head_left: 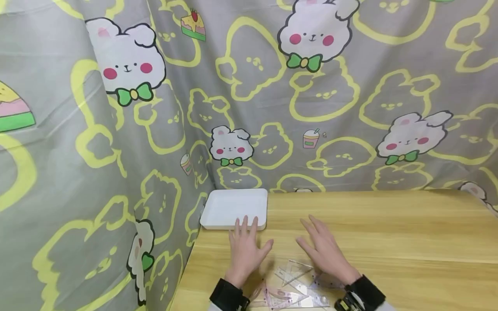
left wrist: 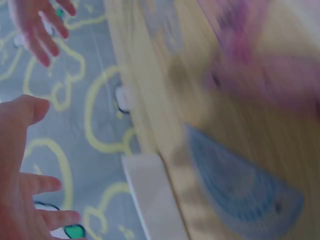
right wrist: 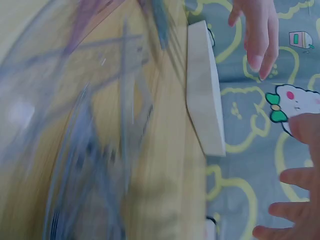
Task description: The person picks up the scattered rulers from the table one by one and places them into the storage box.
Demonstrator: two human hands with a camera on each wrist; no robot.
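We see a rabbit-print curtain (head_left: 268, 103) filling the upper frame behind the wooden table (head_left: 397, 233). Markings on the transparent drafting tools (head_left: 301, 287), heaped at lower centre, are too small for us to read. A white tray (head_left: 233, 204) sits left of centre. The left hand (head_left: 245, 255) and right hand (head_left: 327, 254) have fingers extended, grasping nothing.

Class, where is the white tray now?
In the head view, the white tray is at the far-left corner of the table, by the curtain, partly behind the left hand.
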